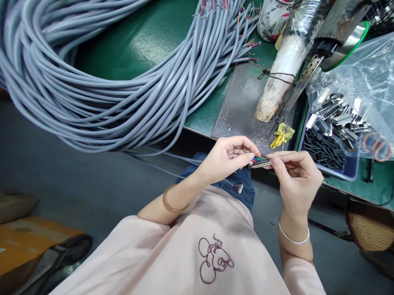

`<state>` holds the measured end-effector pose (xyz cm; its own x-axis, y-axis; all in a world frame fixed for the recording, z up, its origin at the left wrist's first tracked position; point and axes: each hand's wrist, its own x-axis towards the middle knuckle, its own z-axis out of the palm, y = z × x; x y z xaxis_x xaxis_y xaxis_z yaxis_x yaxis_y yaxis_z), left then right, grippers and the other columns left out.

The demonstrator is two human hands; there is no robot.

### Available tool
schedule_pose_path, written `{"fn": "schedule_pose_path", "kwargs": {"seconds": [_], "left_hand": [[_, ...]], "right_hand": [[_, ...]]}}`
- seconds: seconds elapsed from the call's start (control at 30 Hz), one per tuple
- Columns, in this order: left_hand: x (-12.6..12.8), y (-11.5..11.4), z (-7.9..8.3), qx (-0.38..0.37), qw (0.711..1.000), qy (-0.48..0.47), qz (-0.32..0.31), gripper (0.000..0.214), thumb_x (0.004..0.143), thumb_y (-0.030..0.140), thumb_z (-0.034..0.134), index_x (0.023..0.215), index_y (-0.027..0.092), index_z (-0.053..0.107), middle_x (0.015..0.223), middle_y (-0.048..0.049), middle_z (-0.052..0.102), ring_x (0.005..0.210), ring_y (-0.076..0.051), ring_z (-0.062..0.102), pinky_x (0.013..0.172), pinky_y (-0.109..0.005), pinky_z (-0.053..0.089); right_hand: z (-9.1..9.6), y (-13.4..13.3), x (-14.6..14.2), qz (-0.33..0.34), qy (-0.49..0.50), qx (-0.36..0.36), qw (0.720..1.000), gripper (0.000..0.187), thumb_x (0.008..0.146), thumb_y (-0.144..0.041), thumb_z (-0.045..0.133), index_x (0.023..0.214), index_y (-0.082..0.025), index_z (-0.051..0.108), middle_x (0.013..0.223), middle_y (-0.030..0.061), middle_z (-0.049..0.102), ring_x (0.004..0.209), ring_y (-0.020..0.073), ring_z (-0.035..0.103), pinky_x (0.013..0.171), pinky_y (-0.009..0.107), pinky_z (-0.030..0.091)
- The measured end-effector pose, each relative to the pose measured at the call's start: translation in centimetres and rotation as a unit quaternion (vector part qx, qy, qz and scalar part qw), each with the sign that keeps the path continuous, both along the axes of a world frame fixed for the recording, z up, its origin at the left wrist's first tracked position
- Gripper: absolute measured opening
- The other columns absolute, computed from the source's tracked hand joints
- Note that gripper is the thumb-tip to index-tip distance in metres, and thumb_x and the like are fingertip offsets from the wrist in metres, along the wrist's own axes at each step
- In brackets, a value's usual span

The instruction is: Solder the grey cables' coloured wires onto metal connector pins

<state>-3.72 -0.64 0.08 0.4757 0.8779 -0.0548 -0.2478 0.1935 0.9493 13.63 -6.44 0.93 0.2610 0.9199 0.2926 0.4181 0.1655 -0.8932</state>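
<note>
My left hand [225, 157] and my right hand [295, 175] meet over my lap and both pinch a small metal connector [261, 161] with coloured wires fanned into it. Left fingers close on its left end and on the wires. Right thumb and forefinger close on its right end. A thin grey cable with a small plug [240, 188] hangs below the left hand over my jeans. A big bundle of grey cables [99, 73] with stripped coloured ends lies on the green bench [149, 36] at the left.
A dark metal plate [241, 106] holds a wrapped tool [281, 77] near the bench edge, beside a yellow clip [282, 134]. A blue tray [330, 149] of black sleeves and metal connector shells sits under a clear plastic bag [372, 85]. An orange box [19, 244] lies on the floor.
</note>
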Motion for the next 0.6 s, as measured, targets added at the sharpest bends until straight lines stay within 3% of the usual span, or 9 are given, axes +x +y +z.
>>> {"fn": "schedule_pose_path", "kwargs": {"seconds": [0.13, 0.4, 0.5, 0.6], "left_hand": [[0.1, 0.0, 0.0, -0.013, 1.0, 0.0, 0.004, 0.007, 0.081, 0.019, 0.07, 0.082, 0.013, 0.068, 0.069, -0.0001, 0.065, 0.053, -0.005, 0.053, 0.05, -0.016, 0.045], [-0.1, 0.2, 0.0, -0.023, 1.0, -0.008, -0.001, 0.01, 0.081, 0.019, 0.074, 0.083, 0.012, 0.067, 0.069, 0.0001, 0.065, 0.056, -0.005, 0.056, 0.053, -0.015, 0.048], [-0.1, 0.1, -0.3, -0.04, 0.999, -0.017, -0.022, 0.014, 0.08, 0.022, 0.078, 0.085, 0.013, 0.068, 0.071, -0.001, 0.069, 0.06, -0.007, 0.063, 0.059, -0.017, 0.054], [0.2, -0.2, -0.7, -0.04, 0.998, -0.04, -0.022, 0.013, 0.081, 0.023, 0.079, 0.085, 0.013, 0.072, 0.075, -0.0029, 0.072, 0.065, -0.009, 0.068, 0.064, -0.02, 0.058]], "right_hand": [[0.0, 0.0, 0.0, 0.007, 0.03, -0.017, 0.999, 0.014, 0.086, -0.027, 0.076, 0.084, -0.019, 0.064, 0.088, 0.0005, 0.074, 0.063, 0.012, 0.073, 0.061, 0.024, 0.065], [-0.3, 0.1, 0.2, 0.027, 0.034, -0.012, 0.999, 0.014, 0.087, -0.024, 0.074, 0.082, -0.019, 0.063, 0.091, 0.0017, 0.075, 0.071, 0.014, 0.076, 0.068, 0.027, 0.068], [-0.5, 0.1, 0.0, -0.005, -0.015, 0.041, 0.999, 0.012, 0.085, -0.019, 0.075, 0.081, -0.02, 0.064, 0.092, 0.0019, 0.076, 0.077, 0.0164, 0.076, 0.07, 0.031, 0.068], [-1.0, 0.0, 0.0, -0.047, -0.123, 0.127, 0.983, 0.014, 0.082, -0.013, 0.076, 0.082, -0.023, 0.067, 0.089, 0.0009, 0.078, 0.081, 0.0185, 0.076, 0.07, 0.033, 0.066]]}}
